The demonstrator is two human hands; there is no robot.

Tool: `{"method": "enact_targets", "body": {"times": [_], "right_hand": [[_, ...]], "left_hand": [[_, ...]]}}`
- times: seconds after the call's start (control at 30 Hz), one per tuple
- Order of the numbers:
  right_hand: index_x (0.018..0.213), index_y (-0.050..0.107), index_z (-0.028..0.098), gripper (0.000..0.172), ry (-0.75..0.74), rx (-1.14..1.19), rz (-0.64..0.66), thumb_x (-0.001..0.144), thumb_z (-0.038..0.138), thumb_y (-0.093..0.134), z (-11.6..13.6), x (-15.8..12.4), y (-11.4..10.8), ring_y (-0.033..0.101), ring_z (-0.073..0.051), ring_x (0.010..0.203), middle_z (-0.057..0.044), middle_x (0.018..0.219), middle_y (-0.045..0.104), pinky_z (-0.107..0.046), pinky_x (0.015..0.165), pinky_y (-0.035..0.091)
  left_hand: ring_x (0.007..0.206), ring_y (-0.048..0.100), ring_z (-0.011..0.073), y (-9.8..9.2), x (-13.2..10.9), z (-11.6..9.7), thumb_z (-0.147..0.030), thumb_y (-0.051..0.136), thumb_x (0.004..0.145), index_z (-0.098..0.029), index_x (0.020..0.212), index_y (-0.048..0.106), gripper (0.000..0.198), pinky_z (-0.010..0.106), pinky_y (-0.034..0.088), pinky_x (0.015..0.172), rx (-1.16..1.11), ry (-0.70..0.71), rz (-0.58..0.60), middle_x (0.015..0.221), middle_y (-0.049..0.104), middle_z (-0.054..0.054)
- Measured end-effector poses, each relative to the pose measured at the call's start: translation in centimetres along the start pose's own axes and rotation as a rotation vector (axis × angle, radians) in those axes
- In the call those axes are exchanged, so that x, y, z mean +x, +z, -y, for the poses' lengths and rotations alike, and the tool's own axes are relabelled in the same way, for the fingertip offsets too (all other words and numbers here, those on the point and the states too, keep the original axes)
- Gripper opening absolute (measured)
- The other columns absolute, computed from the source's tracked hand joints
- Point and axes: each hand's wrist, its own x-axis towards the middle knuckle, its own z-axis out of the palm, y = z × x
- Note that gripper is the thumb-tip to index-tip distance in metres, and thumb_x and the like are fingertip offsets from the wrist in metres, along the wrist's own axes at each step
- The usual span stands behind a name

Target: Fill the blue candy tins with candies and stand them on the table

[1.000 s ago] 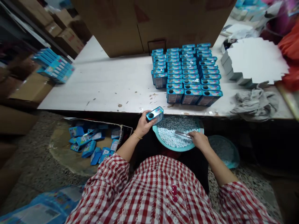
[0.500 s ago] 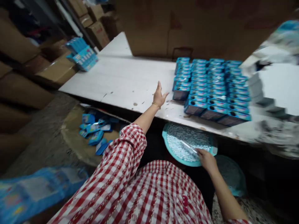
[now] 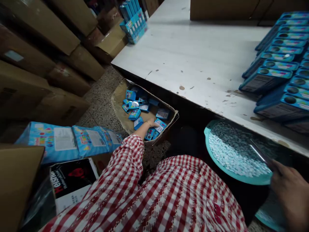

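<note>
My left hand (image 3: 152,123) reaches down into an open carton (image 3: 118,100) on the floor at my left. It touches a small blue box (image 3: 160,126) with a white panel; its fingers are too small and partly covered to show whether they grip it. Several more such blue boxes (image 3: 134,104) lie loose around it. At the right, my blurred right hand (image 3: 289,187) is closed on a narrow shiny metal tool (image 3: 259,153) with a dark handle. The tool points over a turquoise basin (image 3: 231,175) filled with small pale pellets (image 3: 224,151).
A white table (image 3: 193,61) with worn spots runs above the carton and basin. Rows of blue boxes (image 3: 277,74) stand on its right; a blue display pack (image 3: 134,25) is at its far left corner. Cardboard boxes (image 3: 60,29) and blue bags (image 3: 65,141) are at my left.
My view has swung left and down. My left hand has gone from above the table into the carton of blue boxes. My right hand still holds the metal tool by the basin.
</note>
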Motion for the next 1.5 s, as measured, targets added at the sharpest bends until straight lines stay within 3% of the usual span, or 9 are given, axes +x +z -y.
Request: {"method": "enact_targets", "body": {"times": [0.2,0.43,0.53,0.67,0.8,0.93,1.1,1.23,1.5], "right_hand": [[0.13,0.039,0.05,0.054,0.112,-0.034,0.042,0.077,0.044,0.032,0.5,0.1,0.4,0.058,-0.029,0.092,-0.012,0.113,0.059,-0.043,0.057,0.038],[0.117,0.058,0.036,0.047,0.034,0.07,0.06,0.074,0.04,0.04,-4.1,0.5,4.0,0.059,-0.031,0.092,-0.016,0.111,0.062,-0.045,0.066,0.043],[0.105,0.064,0.027,0.04,-0.008,0.158,0.078,0.074,0.037,0.042,-3.7,0.6,4.9,0.06,-0.028,0.093,-0.013,0.103,0.065,-0.041,0.075,0.047],[0.1,0.066,0.019,0.035,-0.067,0.085,0.142,0.079,0.025,0.039,-1.4,-0.4,3.8,0.06,-0.022,0.092,-0.01,0.1,0.066,-0.033,0.078,0.047],[0.107,0.063,0.018,0.041,-0.058,-0.214,0.159,0.081,0.01,0.033,-0.9,-1.2,1.6,0.058,-0.019,0.091,-0.01,0.099,0.063,-0.025,0.07,0.043],[0.105,0.064,0.014,0.037,-0.09,-0.26,0.273,0.082,0.01,0.034,0.1,-0.7,2.1,0.056,-0.019,0.087,-0.011,0.094,0.063,-0.025,0.071,0.04],[0.107,0.065,0.02,0.04,0.094,0.06,0.332,0.081,0.009,0.036,4.6,1.9,6.9,0.056,-0.018,0.097,-0.009,0.105,0.063,-0.025,0.076,0.04],[0.104,0.068,0.021,0.034,0.161,0.193,0.311,0.084,0.02,0.04,5.6,3.3,9.1,0.059,-0.02,0.096,-0.009,0.102,0.066,-0.028,0.079,0.042],[0.102,0.068,0.012,0.031,0.103,0.456,0.236,0.079,0.017,0.047,2.4,2.6,6.4,0.061,-0.013,0.078,-0.007,0.091,0.068,-0.023,0.073,0.046]], "left_hand": [[0.063,0.049,0.0128,0.3,-1.3,-0.8,-0.029,0.076,0.048,-0.016,0.064,0.048,0.035,0.026,0.043,0.065,0.005,0.092,0.023,0.057,0.046,-0.006],[0.091,0.055,0.0164,-4.5,-10.5,-6.0,-0.032,0.071,0.061,-0.017,0.104,0.047,0.052,0.029,0.044,0.086,-0.301,0.45,-0.491,0.097,0.055,0.004],[0.098,0.055,0.0178,-3.5,-13.9,-10.3,-0.032,0.065,0.068,-0.02,0.121,0.041,0.06,0.03,0.044,0.089,-0.248,0.604,-0.268,0.105,0.054,0.006],[0.095,0.057,0.0205,3.1,-15.7,-14.2,-0.025,0.061,0.067,-0.023,0.127,0.042,0.063,0.033,0.045,0.088,0.08,0.596,0.08,0.11,0.052,0.007],[0.096,0.058,0.0239,9.2,-16.5,-14.9,-0.026,0.064,0.066,-0.021,0.125,0.041,0.064,0.039,0.045,0.088,0.204,0.605,0.235,0.107,0.056,0.008],[0.09,0.059,0.0209,11.2,-16.5,-14.0,-0.031,0.071,0.06,-0.021,0.101,0.053,0.046,0.036,0.047,0.084,-0.028,0.559,0.425,0.095,0.062,0.004],[0.083,0.061,0.0171,12.3,-15.0,-13.0,-0.035,0.073,0.057,-0.019,0.097,0.052,0.048,0.031,0.051,0.077,-0.404,0.29,0.361,0.088,0.062,0.002],[0.088,0.061,0.0166,13.4,-13.1,-14.3,-0.039,0.069,0.061,-0.019,0.104,0.05,0.05,0.032,0.05,0.082,-0.577,0.299,0.291,0.096,0.063,0.003],[0.091,0.061,0.0173,13.5,-10.7,-20.3,-0.031,0.072,0.061,-0.016,0.106,0.055,0.051,0.033,0.047,0.088,-0.597,0.511,0.322,0.099,0.065,0.005]]}}
